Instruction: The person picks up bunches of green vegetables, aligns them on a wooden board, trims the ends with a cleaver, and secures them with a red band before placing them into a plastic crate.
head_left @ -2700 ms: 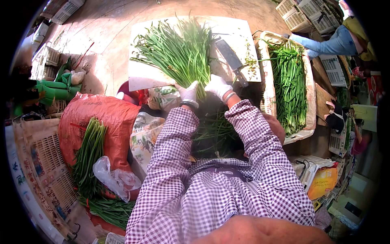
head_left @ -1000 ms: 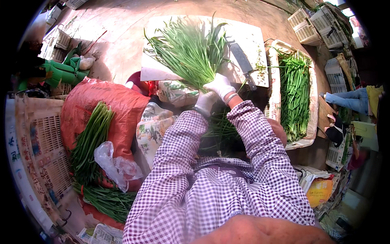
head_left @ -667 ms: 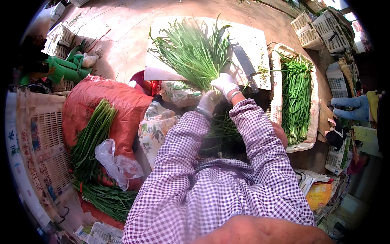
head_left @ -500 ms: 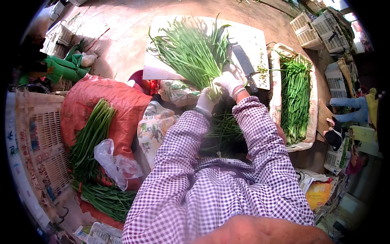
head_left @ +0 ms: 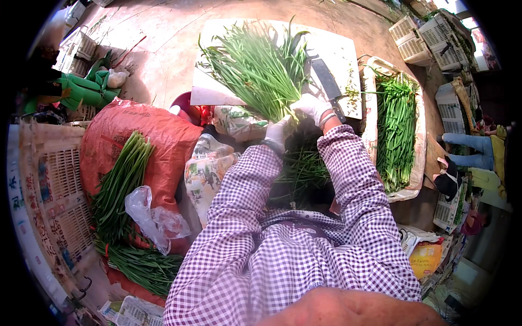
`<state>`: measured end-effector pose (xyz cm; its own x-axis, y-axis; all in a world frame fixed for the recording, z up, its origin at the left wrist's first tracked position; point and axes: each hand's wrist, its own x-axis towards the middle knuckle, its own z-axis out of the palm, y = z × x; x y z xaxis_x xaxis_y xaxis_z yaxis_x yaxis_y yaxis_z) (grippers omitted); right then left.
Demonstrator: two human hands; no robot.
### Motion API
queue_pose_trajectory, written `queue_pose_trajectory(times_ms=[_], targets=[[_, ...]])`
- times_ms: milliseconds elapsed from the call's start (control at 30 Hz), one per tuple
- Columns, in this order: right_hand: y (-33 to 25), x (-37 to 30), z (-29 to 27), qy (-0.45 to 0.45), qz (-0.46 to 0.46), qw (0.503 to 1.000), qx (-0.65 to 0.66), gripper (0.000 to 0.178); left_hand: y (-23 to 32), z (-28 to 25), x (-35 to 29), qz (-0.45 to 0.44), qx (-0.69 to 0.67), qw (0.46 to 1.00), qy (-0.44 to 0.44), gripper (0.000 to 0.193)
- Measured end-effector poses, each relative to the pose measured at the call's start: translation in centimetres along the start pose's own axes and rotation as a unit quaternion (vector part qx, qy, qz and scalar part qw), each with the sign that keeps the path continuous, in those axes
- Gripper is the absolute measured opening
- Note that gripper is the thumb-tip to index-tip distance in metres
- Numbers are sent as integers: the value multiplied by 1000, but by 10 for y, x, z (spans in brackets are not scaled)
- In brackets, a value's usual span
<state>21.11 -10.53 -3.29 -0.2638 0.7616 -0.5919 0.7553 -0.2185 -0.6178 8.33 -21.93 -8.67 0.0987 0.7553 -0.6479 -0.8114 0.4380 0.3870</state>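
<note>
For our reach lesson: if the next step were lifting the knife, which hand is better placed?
Probably the right hand: it is closer to the knife handle. The left hand is farther away, at the stem ends of the green bunch.

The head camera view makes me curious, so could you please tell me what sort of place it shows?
Probably a vegetable-sorting or packing area: a large bunch of green stalks lies over a white board beside a knife, and slatted crates stand around.

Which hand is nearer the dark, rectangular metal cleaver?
Right. The white-gloved right hand is just left of the cleaver; the white-gloved left hand is farther left and lower in view.
</note>
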Motion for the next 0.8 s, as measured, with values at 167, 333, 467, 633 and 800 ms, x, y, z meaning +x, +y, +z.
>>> queue_pose_trajectory(times_ms=[167, 333, 467, 633, 800], targets=[[16, 10, 11, 27, -44, 999, 12, 41, -4, -3, 5, 10, -2, 1000, -23, 24], [21, 14, 21, 28, -18, 999, 17, 39, -5, -6, 15, -90, -165, 979, -79, 19], [-2, -7, 1, -13, -9, 1000, -24, 30, -2, -4, 7, -59, -97, 992, -50, 14], [-20, -66, -75, 95, -23, 988, 123, 20, 5, 9, -4, -51, 1, 997, 59, 12], [5, -192, -179, 184, -23, 977, 106, 19, -11, -7, 15, -49, 28, 998, 27, 18]])
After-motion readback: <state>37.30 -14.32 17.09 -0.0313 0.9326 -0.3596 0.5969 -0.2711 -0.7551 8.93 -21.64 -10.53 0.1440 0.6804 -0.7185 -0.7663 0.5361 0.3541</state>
